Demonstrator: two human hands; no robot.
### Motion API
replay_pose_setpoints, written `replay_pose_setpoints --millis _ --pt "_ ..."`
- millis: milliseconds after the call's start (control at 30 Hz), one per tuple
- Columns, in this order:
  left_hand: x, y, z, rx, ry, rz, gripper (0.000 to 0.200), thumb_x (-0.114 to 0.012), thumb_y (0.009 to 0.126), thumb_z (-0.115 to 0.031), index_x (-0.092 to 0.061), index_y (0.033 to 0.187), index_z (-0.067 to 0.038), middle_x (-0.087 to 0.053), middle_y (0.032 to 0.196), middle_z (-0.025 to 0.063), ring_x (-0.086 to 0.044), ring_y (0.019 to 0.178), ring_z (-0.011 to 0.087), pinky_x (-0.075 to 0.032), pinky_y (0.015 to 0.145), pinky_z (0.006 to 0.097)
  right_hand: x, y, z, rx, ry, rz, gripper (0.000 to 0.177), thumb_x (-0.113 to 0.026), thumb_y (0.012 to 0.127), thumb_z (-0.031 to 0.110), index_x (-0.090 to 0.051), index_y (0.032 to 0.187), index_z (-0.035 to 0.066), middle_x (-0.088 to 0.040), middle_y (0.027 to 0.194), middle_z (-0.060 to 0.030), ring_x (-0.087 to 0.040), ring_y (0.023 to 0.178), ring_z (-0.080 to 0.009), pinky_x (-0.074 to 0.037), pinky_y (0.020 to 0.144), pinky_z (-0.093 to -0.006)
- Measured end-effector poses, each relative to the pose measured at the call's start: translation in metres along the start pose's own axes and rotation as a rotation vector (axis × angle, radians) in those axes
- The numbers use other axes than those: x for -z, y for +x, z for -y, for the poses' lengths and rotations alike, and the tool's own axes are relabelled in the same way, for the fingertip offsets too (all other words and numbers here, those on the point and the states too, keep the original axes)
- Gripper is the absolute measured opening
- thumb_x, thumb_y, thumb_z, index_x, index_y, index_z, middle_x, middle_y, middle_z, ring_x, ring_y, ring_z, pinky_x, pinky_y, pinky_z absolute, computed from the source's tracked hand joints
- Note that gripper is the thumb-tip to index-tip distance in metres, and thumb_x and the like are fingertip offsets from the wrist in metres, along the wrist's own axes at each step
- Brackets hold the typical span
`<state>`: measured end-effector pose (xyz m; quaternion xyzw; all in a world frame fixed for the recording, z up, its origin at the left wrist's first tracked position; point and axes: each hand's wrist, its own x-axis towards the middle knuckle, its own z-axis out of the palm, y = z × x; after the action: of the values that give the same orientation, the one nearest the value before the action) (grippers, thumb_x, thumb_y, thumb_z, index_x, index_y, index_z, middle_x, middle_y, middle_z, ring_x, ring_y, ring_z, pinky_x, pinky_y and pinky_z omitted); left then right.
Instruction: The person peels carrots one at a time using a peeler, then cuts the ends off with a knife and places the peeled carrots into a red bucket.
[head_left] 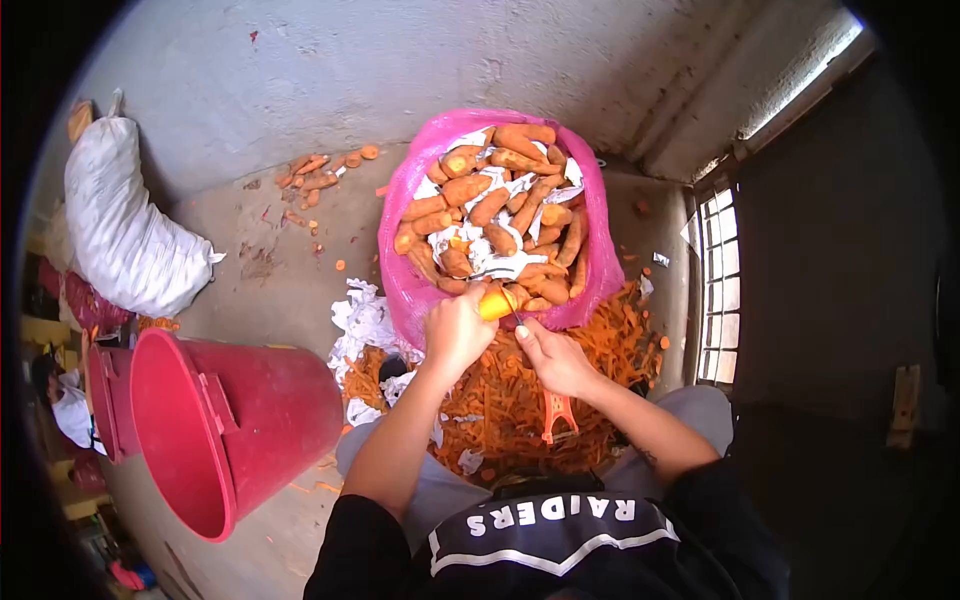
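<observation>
My left hand (pixel 457 330) is closed round a thick carrot (pixel 495 303), whose bright yellow-orange end faces right. Close beside it, my right hand (pixel 553 358) grips an orange peeler (pixel 559 412); the forked head points down toward my lap. A thin dark tip, perhaps a blade, shows between the right fingertips and the carrot. Both hands are over the near rim of a pink woven sack (pixel 596 215), which is full of unpeeled carrots (pixel 489 207) and crumpled white paper. Orange peelings (pixel 500 400) are heaped below my hands.
Pink-red buckets lie tipped at left, the nearer bucket (pixel 270 420) with its mouth toward the lower left. A stuffed white sack (pixel 130 220) leans by the wall. Carrot pieces (pixel 315 178) and crumpled paper (pixel 362 318) lie on the floor. A barred window (pixel 720 285) is at right.
</observation>
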<state>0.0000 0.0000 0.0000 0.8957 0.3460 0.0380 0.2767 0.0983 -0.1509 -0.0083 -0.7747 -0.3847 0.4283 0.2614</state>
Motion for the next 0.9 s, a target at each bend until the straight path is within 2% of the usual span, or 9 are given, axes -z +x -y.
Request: replay_pose_setpoints --millis 67,267,367,467,567,667,767,867,900 --pt "0.000 0.001 0.005 -0.010 -0.070 0.067 0.032 -0.067 0.071 -0.018 -0.064 0.101 -0.009 -0.067 0.081 0.0158 -0.066 0.073 0.0352 -0.052 0.063 0.0450 0.002 0.001 0.004 -0.008 -0.005 0.011 0.045 -0.026 0.098 0.048 -0.044 0.112 0.009 -0.062 0.089 -0.0250 -0.057 0.090 -0.0461 -0.042 0.078 -0.0549" --pt "-0.010 -0.003 0.006 -0.183 0.136 -0.215 0.024 -0.067 0.070 -0.017 -0.064 0.093 -0.010 -0.067 0.078 0.0137 -0.065 0.070 0.0348 -0.051 0.060 0.0450 0.000 0.000 -0.001 0.020 0.007 -0.019 0.044 -0.026 0.098 0.048 -0.046 0.109 0.010 -0.062 0.089 -0.0242 -0.057 0.090 -0.0457 -0.042 0.079 -0.0530" --pt "0.000 -0.005 0.000 -0.159 0.106 -0.179 0.021 -0.067 0.071 -0.017 -0.063 0.090 -0.010 -0.067 0.078 0.0143 -0.064 0.070 0.0358 -0.051 0.061 0.0460 0.000 0.000 0.001 0.026 0.033 -0.009 0.044 -0.027 0.098 0.048 -0.046 0.110 0.010 -0.062 0.087 -0.0238 -0.058 0.089 -0.0455 -0.042 0.077 -0.0534" --pt "-0.002 -0.005 0.001 -0.021 -0.168 -0.034 0.020 -0.067 0.071 -0.017 -0.062 0.088 -0.010 -0.066 0.076 0.0154 -0.064 0.070 0.0372 -0.050 0.061 0.0472 0.004 0.000 0.003 0.015 0.007 0.019 0.044 -0.027 0.098 0.047 -0.046 0.113 0.010 -0.062 0.086 -0.0237 -0.058 0.087 -0.0454 -0.042 0.075 -0.0540" --pt "-0.004 -0.003 0.007 -0.007 -0.224 0.060 0.019 -0.066 0.071 -0.017 -0.062 0.088 -0.010 -0.066 0.075 0.0162 -0.063 0.071 0.0381 -0.050 0.063 0.0480 0.002 -0.001 0.002 0.025 -0.012 0.015 0.043 -0.028 0.098 0.047 -0.045 0.112 0.010 -0.062 0.084 -0.0236 -0.058 0.085 -0.0457 -0.042 0.074 -0.0548" --pt "0.007 -0.009 -0.004 -0.064 0.033 -0.027 0.018 -0.065 0.071 -0.016 -0.062 0.088 -0.010 -0.066 0.075 0.0156 -0.063 0.068 0.0379 -0.050 0.060 0.0473 0.000 -0.001 0.000 0.035 -0.050 0.015 0.042 -0.027 0.098 0.047 -0.045 0.112 0.011 -0.061 0.083 -0.0242 -0.058 0.085 -0.0460 -0.041 0.074 -0.0551" --pt "-0.003 -0.009 0.005 -0.193 0.111 -0.144 0.016 -0.064 0.072 -0.015 -0.061 0.087 -0.010 -0.066 0.075 0.0148 -0.063 0.064 0.0379 -0.050 0.057 0.0463 -0.005 -0.001 -0.004 0.045 -0.037 -0.029 0.039 -0.029 0.099 0.045 -0.047 0.106 0.011 -0.059 0.076 -0.0161 -0.059 0.078 -0.0390 -0.044 0.072 -0.0466" --pt "0.002 -0.014 -0.001 -0.218 0.092 -0.173 0.015 -0.067 0.072 -0.018 -0.061 0.083 -0.009 -0.065 0.071 0.0145 -0.062 0.062 0.0376 -0.049 0.054 0.0451 0.000 -0.007 0.001 0.032 -0.034 0.003 0.040 -0.029 0.099 0.044 -0.048 0.107 0.010 -0.059 0.076 -0.0167 -0.059 0.079 -0.0393 -0.045 0.072 -0.0463" --pt "0.004 -0.016 -0.004 -0.190 -0.040 -0.130 0.016 -0.068 0.071 -0.019 -0.061 0.081 -0.009 -0.065 0.070 0.0146 -0.063 0.063 0.0375 -0.049 0.054 0.0449 -0.002 -0.008 -0.003 0.034 0.016 0.022 0.042 -0.028 0.099 0.045 -0.047 0.111 0.010 -0.061 0.081 -0.0192 -0.059 0.083 -0.0405 -0.044 0.075 -0.0481"
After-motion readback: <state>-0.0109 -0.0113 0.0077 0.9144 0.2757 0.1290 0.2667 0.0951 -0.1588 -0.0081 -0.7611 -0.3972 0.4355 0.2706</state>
